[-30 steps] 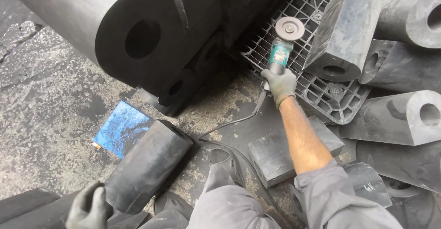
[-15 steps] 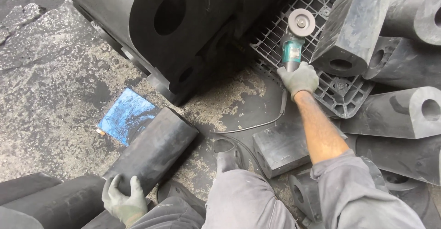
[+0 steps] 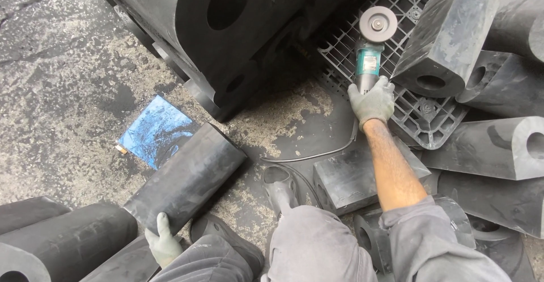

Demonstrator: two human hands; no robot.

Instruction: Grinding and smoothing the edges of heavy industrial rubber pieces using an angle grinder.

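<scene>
My right hand (image 3: 372,101), in a grey glove, grips the teal body of an angle grinder (image 3: 370,50) whose round disc rests over a black plastic pallet (image 3: 422,115). Its cable (image 3: 317,156) trails back across the floor toward my knees. My left hand (image 3: 162,240), also gloved, holds the near end of a black rubber block (image 3: 187,175) lying tilted on the concrete floor. My grey trouser legs fill the bottom centre.
Large black rubber blocks with round holes (image 3: 226,10) are stacked at top centre. More rubber pieces lie at right (image 3: 493,146) and bottom left (image 3: 62,236). A blue sheet (image 3: 154,130) lies on the dusty floor. A flat dark slab (image 3: 345,180) sits under my right forearm.
The view has shifted down and left. My left hand moved from the lower left edge onto the end of the tilted rubber block. My right hand kept hold of the grinder.
</scene>
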